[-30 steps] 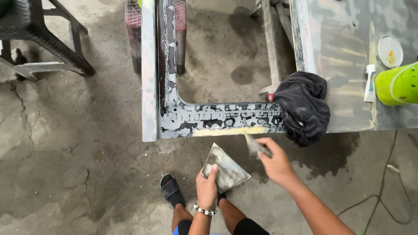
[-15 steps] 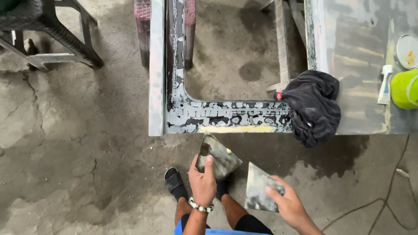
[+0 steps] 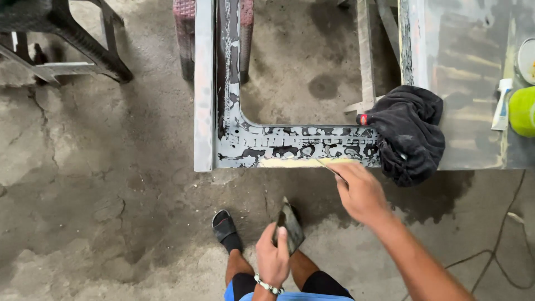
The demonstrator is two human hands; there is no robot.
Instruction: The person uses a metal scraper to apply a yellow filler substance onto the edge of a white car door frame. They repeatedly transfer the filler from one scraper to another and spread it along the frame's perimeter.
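Observation:
A grey metal panel frame point(image 3: 290, 146) with patchy dark sanded paint lies flat in front of me, with a strip of yellowish filler point(image 3: 295, 163) along its near edge. My right hand point(image 3: 359, 189) presses a thin putty spreader point(image 3: 329, 166) against that filler strip. Lower down, my left hand point(image 3: 273, 259) grips a flat metal mixing plate point(image 3: 290, 226) tilted on edge above my legs. A black cloth point(image 3: 409, 134) is bunched on the frame's right end, just right of my right hand.
A lime-green can point(image 3: 524, 111), a small tube point(image 3: 502, 103) and a round lid point(image 3: 526, 58) sit on the panel at far right. A dark stool point(image 3: 67, 39) stands at top left. Cracked concrete floor, a cable point(image 3: 501, 245) at lower right, my sandalled foot point(image 3: 225, 228).
My right hand has gone from the frame edge down beside the plate and back up to the filler strip. My left hand has lowered the plate and turned it on edge.

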